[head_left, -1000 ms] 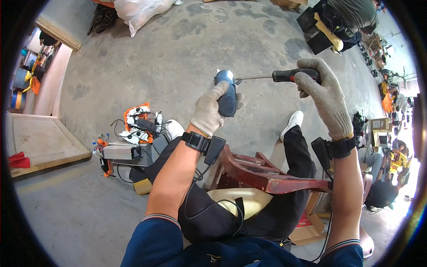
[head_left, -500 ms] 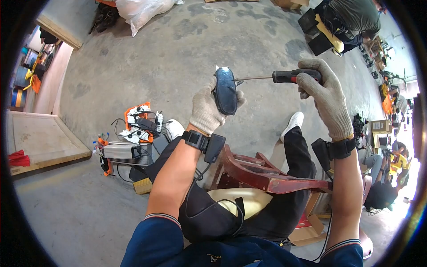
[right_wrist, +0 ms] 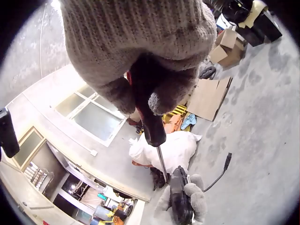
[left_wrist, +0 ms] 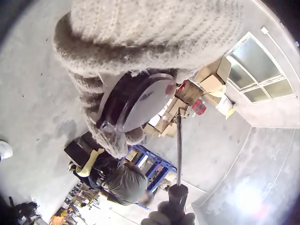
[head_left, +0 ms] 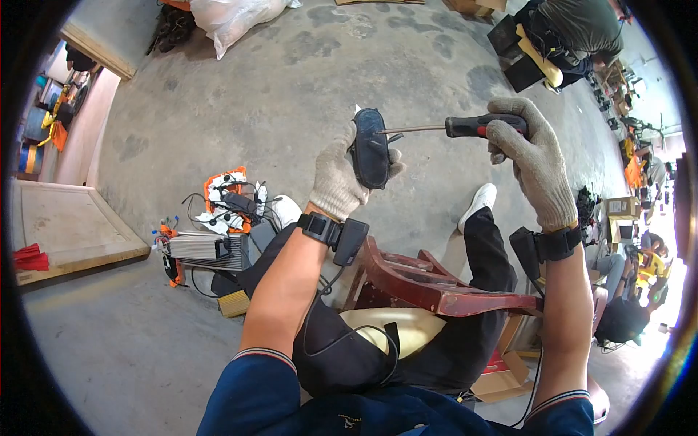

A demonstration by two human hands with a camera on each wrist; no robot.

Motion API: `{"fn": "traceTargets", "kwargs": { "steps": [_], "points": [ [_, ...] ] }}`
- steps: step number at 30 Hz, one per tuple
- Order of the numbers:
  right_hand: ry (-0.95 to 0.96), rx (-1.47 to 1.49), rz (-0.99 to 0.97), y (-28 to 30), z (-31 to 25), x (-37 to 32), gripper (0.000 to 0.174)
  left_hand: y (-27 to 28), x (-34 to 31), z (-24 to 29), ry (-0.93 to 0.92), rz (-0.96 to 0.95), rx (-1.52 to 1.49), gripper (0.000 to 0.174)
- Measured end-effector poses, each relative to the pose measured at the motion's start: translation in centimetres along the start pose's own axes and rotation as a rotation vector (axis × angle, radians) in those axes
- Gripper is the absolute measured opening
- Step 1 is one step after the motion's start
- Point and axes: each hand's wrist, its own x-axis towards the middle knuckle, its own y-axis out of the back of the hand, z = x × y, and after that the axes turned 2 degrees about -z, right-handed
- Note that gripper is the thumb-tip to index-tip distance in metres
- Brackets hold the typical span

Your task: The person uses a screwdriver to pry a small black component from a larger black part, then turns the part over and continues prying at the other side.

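My left hand (head_left: 338, 182) curls round the small dark mirror (head_left: 371, 149), up over my knees, to steady it; my right hand (head_left: 534, 163) grips the screwdriver (head_left: 476, 125), tip against the mirror's top.

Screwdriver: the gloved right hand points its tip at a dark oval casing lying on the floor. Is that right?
No. The dark oval casing is not on the floor: the left hand grips it in the air (head view). The right hand does hold the screwdriver.
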Motion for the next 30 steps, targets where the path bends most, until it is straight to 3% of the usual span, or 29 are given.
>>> {"fn": "traceTargets", "kwargs": {
  "steps": [7,9,21,30],
  "points": [
    [0.013,-0.013,-0.015,-0.3,0.1,0.0,0.037,1.4,0.5,-0.1,-0.042,0.053,0.02,0.045],
    [0.005,-0.023,-0.015,-0.3,-0.1,0.0,0.037,1.4,0.7,0.0,-0.047,0.154,0.083,0.043],
    [-0.013,-0.021,-0.034,-0.4,0.0,0.0,0.035,0.5,0.4,-0.3,-0.065,0.125,0.099,0.029],
    [-0.021,-0.053,-0.041,-0.5,0.1,0.0,0.037,0.4,0.4,-0.4,-0.043,0.161,0.121,0.034]
  ]
}}
